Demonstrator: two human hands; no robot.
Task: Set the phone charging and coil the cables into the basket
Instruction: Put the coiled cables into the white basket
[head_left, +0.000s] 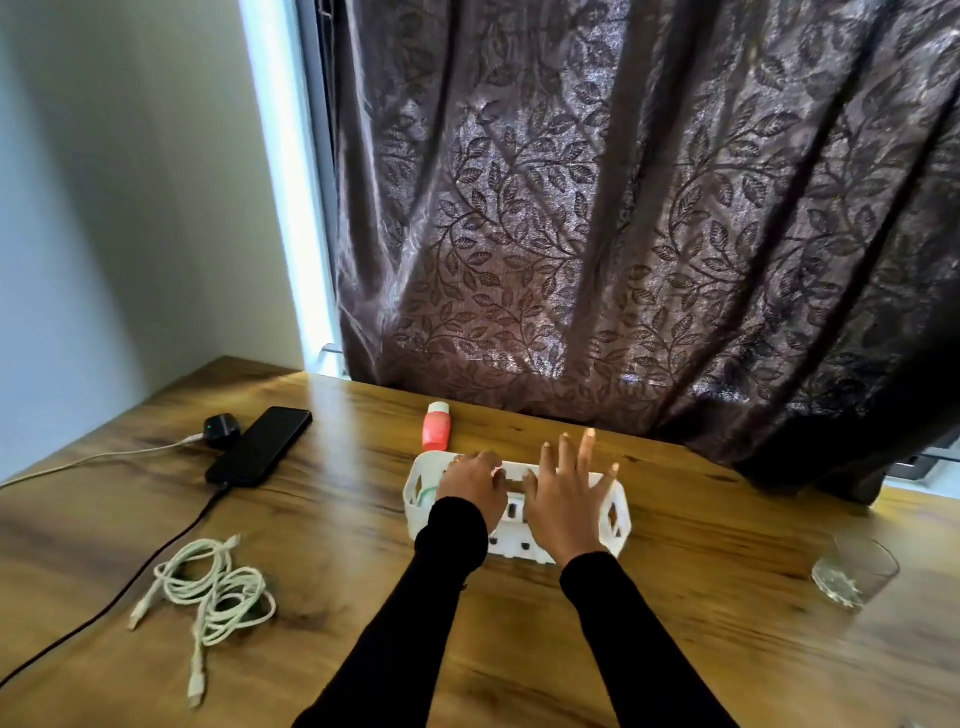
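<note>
A white slotted basket (615, 517) stands on the wooden table in the middle. My left hand (474, 480) reaches down into its left part with curled fingers; what it holds is hidden. My right hand (566, 496) hovers over the basket's right part with fingers spread straight. A pale green cable (427, 493) shows inside the basket's left end. The black phone (260, 446) lies at the left with a black cable (156, 553) plugged into its near end. A loosely bundled white cable (213, 584) lies on the table at the front left.
A small black earbud case (222, 428) with a green light and a white cable (93, 460) sits beside the phone. A red-and-white bottle (436, 426) stands behind the basket. A drinking glass (854, 571) stands at the right. A dark leaf-patterned curtain (623, 234) hangs behind the table.
</note>
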